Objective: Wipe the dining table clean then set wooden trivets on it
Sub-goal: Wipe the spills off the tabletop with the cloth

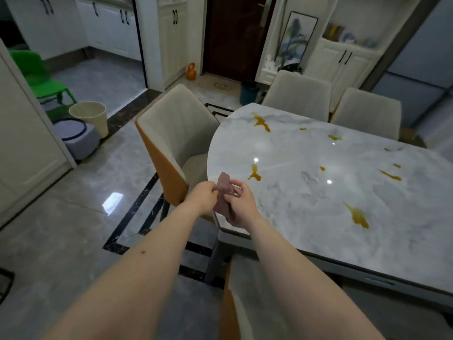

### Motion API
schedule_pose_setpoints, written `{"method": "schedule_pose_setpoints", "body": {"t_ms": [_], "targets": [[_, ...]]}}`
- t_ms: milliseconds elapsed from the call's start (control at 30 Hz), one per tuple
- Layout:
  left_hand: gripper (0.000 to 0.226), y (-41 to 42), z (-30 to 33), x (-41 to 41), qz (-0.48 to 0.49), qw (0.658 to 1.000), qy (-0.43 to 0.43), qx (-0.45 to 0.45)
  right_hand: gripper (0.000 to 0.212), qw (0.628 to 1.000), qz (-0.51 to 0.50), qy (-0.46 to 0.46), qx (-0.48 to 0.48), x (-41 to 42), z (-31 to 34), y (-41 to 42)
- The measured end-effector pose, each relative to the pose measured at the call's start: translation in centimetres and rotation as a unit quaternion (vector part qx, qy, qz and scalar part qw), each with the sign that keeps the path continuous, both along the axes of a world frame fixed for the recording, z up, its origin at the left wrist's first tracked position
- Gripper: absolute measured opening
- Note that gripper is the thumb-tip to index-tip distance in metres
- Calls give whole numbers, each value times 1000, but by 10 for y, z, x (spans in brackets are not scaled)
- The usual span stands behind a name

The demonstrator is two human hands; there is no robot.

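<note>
The marble dining table [318, 200] fills the right half of the view. Several orange-brown spills dot its top, one [255, 173] close to my hands and another [358, 217] nearer the front edge. A small mauve cloth [223, 192] hangs above the table's rounded left corner. My left hand [204, 195] pinches its left edge, and my right hand [241, 204] grips it from the right. No wooden trivets are in view.
A beige chair with an orange back [176, 143] stands at the table's left end. Two more beige chairs [296, 94] line the far side, and another chair back [235, 303] is just below my arms. A cream bin [89, 116] and grey stool stand on the left floor.
</note>
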State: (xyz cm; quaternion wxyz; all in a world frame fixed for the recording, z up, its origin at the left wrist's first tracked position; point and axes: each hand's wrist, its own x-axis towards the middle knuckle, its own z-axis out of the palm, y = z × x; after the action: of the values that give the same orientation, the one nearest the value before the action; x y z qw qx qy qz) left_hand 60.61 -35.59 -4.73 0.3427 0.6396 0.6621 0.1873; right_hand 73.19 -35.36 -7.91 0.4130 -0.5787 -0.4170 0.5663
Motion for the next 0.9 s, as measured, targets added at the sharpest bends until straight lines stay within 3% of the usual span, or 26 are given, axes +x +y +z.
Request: {"method": "schedule_pose_setpoints", "body": {"t_ms": [300, 467, 667, 767, 900], "targets": [[18, 96, -1, -22, -166, 985, 45, 27, 38, 989, -140, 55, 7, -27, -3, 47], [21, 120, -8, 6, -232, 972, 37, -2, 51, 976, -215, -28, 28, -8, -6, 54], [19, 155, -9, 75, -313, 949, 8, -22, 45, 950, -296, -91, 41, 49, -6, 74], [30, 171, -13, 114, -336, 941, 13, -24, 44, 935, -332, -120, 46, 78, -3, 83], [15, 179, -16, 168, -393, 919, 12, -36, 44, 914, -380, -139, 21, 121, -5, 82]]}}
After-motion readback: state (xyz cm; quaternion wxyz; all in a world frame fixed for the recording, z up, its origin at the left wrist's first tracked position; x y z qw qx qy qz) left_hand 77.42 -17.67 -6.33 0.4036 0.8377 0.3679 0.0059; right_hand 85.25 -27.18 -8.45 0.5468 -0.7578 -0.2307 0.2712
